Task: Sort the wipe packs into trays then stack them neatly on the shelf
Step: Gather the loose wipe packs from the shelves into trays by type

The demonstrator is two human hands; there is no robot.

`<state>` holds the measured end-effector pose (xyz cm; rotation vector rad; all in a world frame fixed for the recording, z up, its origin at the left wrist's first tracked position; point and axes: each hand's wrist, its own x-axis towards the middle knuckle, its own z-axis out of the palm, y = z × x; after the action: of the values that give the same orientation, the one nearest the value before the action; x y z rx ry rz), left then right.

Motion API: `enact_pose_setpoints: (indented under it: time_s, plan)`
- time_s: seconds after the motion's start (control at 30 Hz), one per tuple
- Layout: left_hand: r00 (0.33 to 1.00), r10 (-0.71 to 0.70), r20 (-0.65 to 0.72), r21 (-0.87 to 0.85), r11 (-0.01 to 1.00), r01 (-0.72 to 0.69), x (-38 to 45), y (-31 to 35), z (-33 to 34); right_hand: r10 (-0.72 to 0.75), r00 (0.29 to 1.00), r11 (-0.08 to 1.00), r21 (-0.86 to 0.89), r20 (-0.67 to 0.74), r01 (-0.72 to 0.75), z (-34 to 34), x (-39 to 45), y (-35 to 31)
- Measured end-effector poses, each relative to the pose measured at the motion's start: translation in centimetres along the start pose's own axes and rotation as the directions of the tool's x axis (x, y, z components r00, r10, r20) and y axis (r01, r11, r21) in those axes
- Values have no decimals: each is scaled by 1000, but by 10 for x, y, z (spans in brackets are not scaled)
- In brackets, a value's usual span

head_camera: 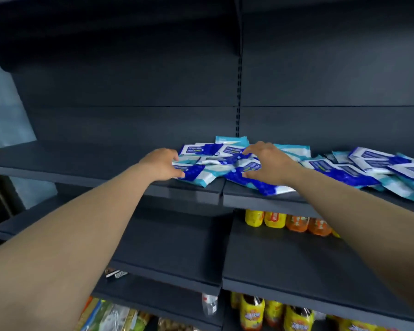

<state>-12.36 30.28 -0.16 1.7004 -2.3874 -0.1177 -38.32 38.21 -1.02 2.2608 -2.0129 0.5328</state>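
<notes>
Wipe packs (215,163) in blue, white and teal lie in a loose, overlapping heap on a dark grey shelf (86,163), and both hands reach in to the near end of that heap. The left hand (164,164) sits at the heap's left edge with its fingers curled round the side of the packs and its thumb low against the front of them, so it grips that edge. The right hand (264,163) is a little way to the right of the left hand, laid on top of the pile with the fingers spread and bent down onto the wrappers and the thumb pressed at the front edge; the packs between the two hands are bunched up. Whether the right hand truly pinches a pack or only presses on it is hard to tell. More packs (373,170) trail off to the right of the right hand, slanting along the same shelf towards the edge of view, some hanging slightly over the front lip. Behind the hands one teal pack (232,140) stands against the back panel. Below the hands, the next shelf down carries yellow and orange bottles (287,220) under the right forearm, and lower still are more yellow bottles (273,311) and snack bags (110,316).
</notes>
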Motion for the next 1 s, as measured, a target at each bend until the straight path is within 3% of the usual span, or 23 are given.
enact_pose_setpoints:
  time_s: [0.23,0.4,0.67,0.87,1.0]
  plan:
    - [964,88,250,-30,996,-84,108,-46,9,104,988,986,117,114,-117,33,98,7]
    - [868,190,459,-37,980,-194,169,-64,25,219,954,936,233,206,-265,58,148,19]
    - [659,336,673,-83,920,-384,227,-65,36,402,811,869,102,426,-484,80,208,38]
    - [606,404,685,-184,901,-392,247,-65,37,428,707,839,43,563,-542,80,229,45]
    - [628,467,622,-293,883,-366,267,-74,31,443,735,821,97,513,-562,78,239,54]
